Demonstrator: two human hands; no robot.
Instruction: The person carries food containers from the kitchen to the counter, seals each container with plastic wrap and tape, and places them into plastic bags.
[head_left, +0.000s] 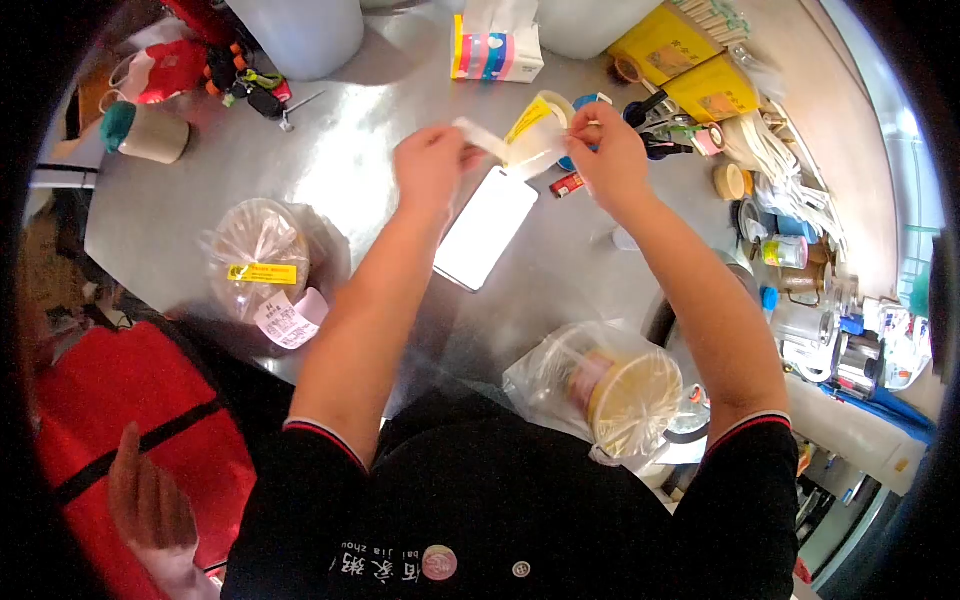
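Note:
Both arms reach forward over the metal table. My left hand (pixel 430 165) is closed, pinching one end of a pale strip (pixel 482 138). My right hand (pixel 608 150) is closed at the right edge of a whitish sheet with a yellow label (pixel 530 120); what its fingertips grip is too small to make out. Just below the hands lies a phone with a white screen (pixel 487 230). A red lighter (pixel 567 185) is near my right hand. One bagged container with a yellow label (pixel 262 273) stands at the left, another bagged tub (pixel 635 400) close to my body.
A tissue pack (pixel 497 58) and large buckets (pixel 305 35) stand at the back. Yellow boxes (pixel 690 65), scissors, jars and utensils line the right side. A jar with a green lid (pixel 150 135) is at the left. Another person's hand (pixel 150 500) shows by a red bag (pixel 150 400).

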